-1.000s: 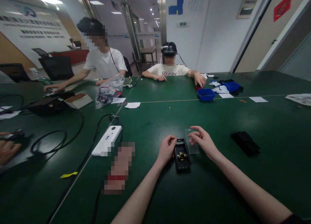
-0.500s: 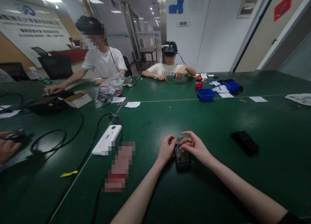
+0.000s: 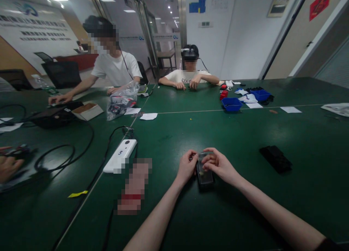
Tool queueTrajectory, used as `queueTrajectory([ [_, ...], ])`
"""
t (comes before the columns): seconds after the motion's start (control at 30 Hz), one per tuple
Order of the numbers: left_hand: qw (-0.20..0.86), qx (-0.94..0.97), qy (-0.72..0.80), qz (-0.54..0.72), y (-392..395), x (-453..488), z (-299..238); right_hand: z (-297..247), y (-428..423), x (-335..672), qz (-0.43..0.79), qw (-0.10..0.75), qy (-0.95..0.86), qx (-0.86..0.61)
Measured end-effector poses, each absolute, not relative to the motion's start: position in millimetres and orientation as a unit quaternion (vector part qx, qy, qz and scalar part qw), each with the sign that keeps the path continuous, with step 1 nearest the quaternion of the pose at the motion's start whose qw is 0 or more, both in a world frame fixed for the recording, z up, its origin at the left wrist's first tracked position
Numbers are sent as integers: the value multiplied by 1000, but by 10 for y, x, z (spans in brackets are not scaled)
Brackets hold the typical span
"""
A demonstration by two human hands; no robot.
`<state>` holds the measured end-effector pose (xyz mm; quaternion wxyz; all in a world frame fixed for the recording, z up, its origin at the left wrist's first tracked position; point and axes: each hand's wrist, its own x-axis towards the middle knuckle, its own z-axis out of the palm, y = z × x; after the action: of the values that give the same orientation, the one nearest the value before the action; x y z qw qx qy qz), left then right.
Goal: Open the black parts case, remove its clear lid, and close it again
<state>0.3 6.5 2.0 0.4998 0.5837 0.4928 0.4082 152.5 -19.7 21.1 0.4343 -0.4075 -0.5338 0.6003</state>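
Observation:
A small black box [image 3: 205, 177] lies on the green table [image 3: 245, 134] in front of me, with a clear plastic lid [image 3: 204, 164] resting over its top. My left hand [image 3: 187, 167] is curled against the box's left side and holds it steady. My right hand [image 3: 219, 165] comes in from the right, its fingertips pinched on the clear lid at the box's far end. The inside of the box is mostly hidden under the lid and my fingers.
A black pouch [image 3: 275, 158] lies to the right. A white power strip [image 3: 120, 156] with black cables [image 3: 54, 160] sits at left. Blue bins [image 3: 231, 104] stand farther back. Two people sit across the table; another person's hand [image 3: 8, 167] shows at the left edge.
My right hand carried the clear lid from beside the box onto its top and now presses it there. The person opposite pulled an arm back from the blue bin.

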Motion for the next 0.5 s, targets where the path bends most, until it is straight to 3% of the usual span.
queueTrajectory([
  [0.17, 509, 576, 493, 407, 62, 3, 0, 251, -208, 1541, 561, 419, -568, -431],
  [0.5, 516, 572, 492, 406, 65, 3, 8, 215, -165, 1631, 365, 355, -704, -494],
])
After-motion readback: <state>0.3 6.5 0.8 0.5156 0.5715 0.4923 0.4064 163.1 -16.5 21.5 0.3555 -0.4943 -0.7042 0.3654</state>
